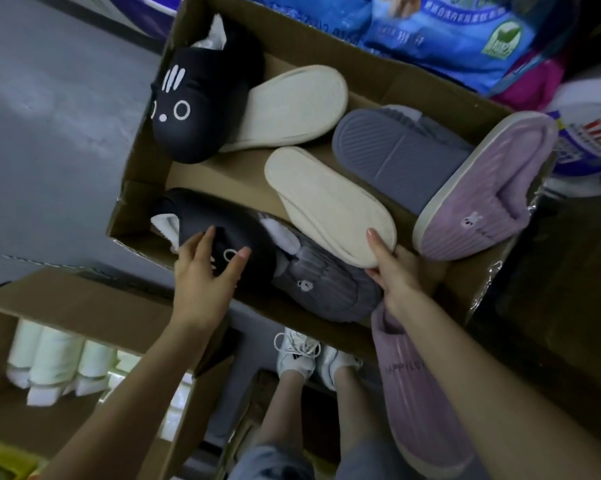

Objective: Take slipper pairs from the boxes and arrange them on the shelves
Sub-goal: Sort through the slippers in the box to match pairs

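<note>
An open cardboard box (136, 188) holds several slippers. My left hand (202, 275) grips a black cat-face slipper (236, 230) at the box's near left, thumb on one side and fingers on the other. Its mate (195, 98) lies at the far left. My right hand (392, 271) pinches the near end of a cream slipper (327, 202) lying sole up. A second cream slipper (292, 105) lies sole up behind it. Between my hands sits a grey corduroy slipper (320, 282). A grey sole-up slipper (396, 157) and a lilac slipper (493, 192) lie at the right. Another lilac slipper (410, 382) is under my right forearm.
A second cardboard box (84, 299) at lower left holds white rolls (49, 358). Blue plastic packages (448, 32) are stacked behind the slipper box. My feet in white sneakers (299, 358) stand on the floor below it. Grey floor (49, 116) lies to the left.
</note>
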Demonstrator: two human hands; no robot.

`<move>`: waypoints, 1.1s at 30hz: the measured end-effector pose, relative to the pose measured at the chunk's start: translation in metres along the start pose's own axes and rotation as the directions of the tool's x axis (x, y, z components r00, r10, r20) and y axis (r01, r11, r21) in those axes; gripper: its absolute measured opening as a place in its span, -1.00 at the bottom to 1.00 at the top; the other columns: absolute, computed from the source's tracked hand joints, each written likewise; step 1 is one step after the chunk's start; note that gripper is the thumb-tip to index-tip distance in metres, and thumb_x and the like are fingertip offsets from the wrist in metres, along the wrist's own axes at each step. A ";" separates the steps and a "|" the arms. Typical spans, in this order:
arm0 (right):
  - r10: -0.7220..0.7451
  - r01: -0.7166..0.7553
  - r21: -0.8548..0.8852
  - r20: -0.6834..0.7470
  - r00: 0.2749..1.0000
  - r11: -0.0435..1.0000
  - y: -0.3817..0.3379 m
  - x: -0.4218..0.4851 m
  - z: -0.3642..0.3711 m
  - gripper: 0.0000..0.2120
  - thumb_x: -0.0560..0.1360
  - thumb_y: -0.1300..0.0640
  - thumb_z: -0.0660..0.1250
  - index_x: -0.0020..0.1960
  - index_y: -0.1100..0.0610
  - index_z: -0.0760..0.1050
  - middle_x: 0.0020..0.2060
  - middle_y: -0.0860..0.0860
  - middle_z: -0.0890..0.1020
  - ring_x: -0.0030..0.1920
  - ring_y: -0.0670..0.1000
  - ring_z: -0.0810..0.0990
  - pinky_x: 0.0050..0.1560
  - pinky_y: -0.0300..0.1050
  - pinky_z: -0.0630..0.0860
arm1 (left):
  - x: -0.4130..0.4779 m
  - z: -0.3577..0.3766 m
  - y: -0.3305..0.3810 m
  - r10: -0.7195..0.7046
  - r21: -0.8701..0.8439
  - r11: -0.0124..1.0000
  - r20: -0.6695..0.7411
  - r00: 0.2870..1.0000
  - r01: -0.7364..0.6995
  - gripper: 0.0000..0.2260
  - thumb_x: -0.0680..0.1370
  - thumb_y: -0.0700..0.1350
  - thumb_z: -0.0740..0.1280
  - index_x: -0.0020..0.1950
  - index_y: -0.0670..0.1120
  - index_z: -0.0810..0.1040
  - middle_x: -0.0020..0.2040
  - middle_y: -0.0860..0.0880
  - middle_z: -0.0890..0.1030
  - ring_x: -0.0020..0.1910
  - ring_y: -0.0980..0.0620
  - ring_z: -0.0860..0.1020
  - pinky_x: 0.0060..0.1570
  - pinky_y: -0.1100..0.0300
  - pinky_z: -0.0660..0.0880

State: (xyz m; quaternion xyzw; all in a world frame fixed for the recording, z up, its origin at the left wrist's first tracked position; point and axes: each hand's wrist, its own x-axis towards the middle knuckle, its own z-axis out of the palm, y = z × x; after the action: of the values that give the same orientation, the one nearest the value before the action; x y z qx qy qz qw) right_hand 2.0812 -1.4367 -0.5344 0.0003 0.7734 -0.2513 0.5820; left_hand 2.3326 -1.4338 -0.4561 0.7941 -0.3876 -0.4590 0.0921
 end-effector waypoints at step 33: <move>-0.315 0.535 -0.093 0.720 0.619 0.840 -0.066 -0.190 0.005 -0.49 0.52 -0.28 0.02 0.17 -0.07 0.60 0.30 -0.28 0.49 0.38 -0.35 0.27 0.31 -0.53 0.13 | -0.087 -0.021 0.107 -0.046 -0.763 0.279 0.596 0.801 0.584 -0.65 0.48 -0.04 0.29 0.15 -0.22 0.63 0.21 -0.25 0.59 0.22 -0.18 0.55 0.31 -0.10 0.39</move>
State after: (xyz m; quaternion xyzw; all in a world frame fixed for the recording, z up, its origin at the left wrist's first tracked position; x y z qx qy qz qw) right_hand 2.1279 -1.4412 -0.3391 -0.3645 0.5115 -0.2456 0.7384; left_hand 2.2684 -1.4501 -0.3330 0.5247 0.1049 -0.7772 0.3311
